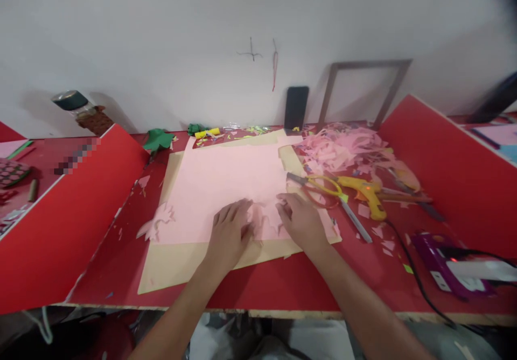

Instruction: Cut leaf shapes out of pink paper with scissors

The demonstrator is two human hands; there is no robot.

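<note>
A pink paper cutout [264, 221] with jagged edges lies between my two hands, low on a large pink paper sheet [226, 171]. My left hand [231, 230] has its fingers curled over the cutout's left side. On the other side, my right hand [302, 221] has thumb and forefinger pinched at the cutout's edge; blur hides the exact contact. Another pink cutout with leaf-like points [158, 223] rests at the sheet's left edge. Under the sheet is a beige board [177, 268], set slightly askew on the red table [278, 290].
Scissors [329, 185], a yellow glue gun [369, 192] and a grey cutter knife [355, 220] lie to the right. Behind them are pink paper scraps [343, 145]. A black phone [296, 108] leans on the wall. Red partitions [72, 225] flank the table; a purple power strip [444, 268] sits front right.
</note>
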